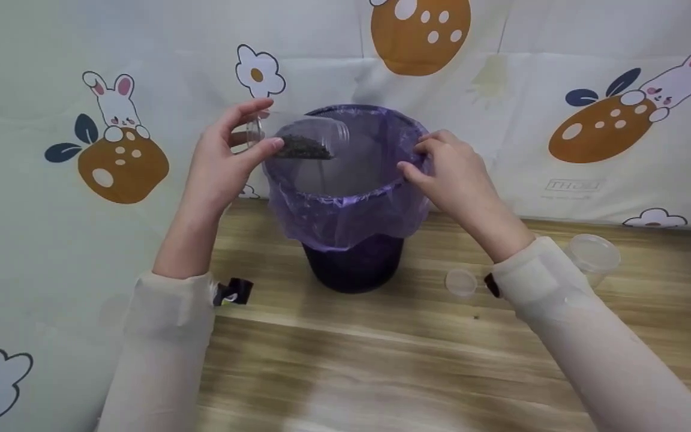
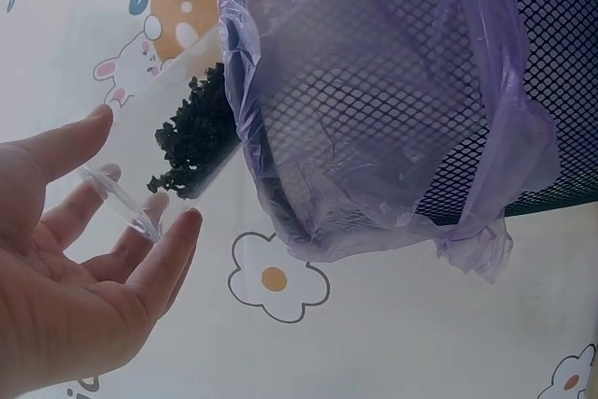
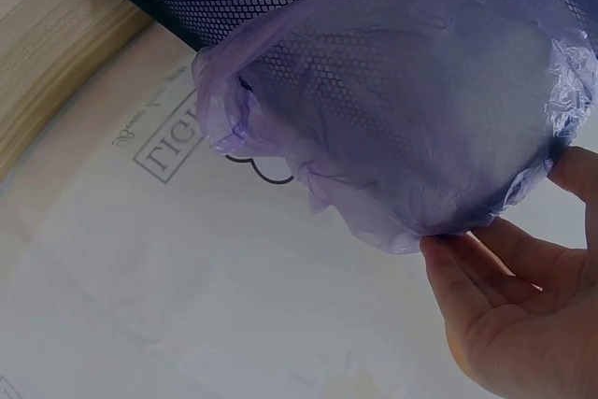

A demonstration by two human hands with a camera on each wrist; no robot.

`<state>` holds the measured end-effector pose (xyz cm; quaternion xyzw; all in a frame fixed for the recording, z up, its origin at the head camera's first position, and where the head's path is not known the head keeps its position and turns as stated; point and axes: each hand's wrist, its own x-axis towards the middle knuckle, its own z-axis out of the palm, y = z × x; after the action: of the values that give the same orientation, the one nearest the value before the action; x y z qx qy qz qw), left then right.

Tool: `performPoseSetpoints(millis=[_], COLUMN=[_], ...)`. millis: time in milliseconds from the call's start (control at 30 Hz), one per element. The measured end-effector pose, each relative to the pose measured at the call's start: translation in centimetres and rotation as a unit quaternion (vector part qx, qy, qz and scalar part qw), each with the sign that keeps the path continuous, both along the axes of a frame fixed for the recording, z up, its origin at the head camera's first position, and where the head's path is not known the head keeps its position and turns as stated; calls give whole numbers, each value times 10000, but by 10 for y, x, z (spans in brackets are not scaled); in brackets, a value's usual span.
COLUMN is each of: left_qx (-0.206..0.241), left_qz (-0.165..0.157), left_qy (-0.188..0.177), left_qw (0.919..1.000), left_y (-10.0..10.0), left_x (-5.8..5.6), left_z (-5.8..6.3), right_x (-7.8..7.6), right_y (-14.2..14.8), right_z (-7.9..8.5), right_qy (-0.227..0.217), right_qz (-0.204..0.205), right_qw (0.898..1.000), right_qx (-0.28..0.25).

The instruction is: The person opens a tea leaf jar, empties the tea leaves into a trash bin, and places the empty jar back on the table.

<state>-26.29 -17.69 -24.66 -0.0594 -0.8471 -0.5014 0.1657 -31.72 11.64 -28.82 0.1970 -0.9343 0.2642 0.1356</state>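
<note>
My left hand grips a clear plastic cup by its base end, thumb on the near side and fingers on the far side. The cup lies on its side over the left rim of a dark mesh trash bin, its mouth toward the bin's inside. Dark crumbly bits, like dried leaves, rest along the cup's lower wall. A purple bag lines the bin and folds down over its rim. On the bin's right side, my right hand pinches the bag-covered rim between thumb and fingers.
A small black wrapper lies on the wooden table left of the bin. To the right are a round clear lid and another clear cup, partly behind the right sleeve. A patterned sheet hangs close behind.
</note>
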Motion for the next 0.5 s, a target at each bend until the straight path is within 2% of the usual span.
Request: performPoseSetpoints(millis=[500], left_qx=[-135], left_qz=[-25], left_qy=[-16], left_qw=[9999], left_y=[5], left_x=[-2], left_z=[1], right_x=[1], right_y=[1], right_z=[1], right_qy=[-21], right_qz=[-9], right_qw=[10000], right_qx=[70])
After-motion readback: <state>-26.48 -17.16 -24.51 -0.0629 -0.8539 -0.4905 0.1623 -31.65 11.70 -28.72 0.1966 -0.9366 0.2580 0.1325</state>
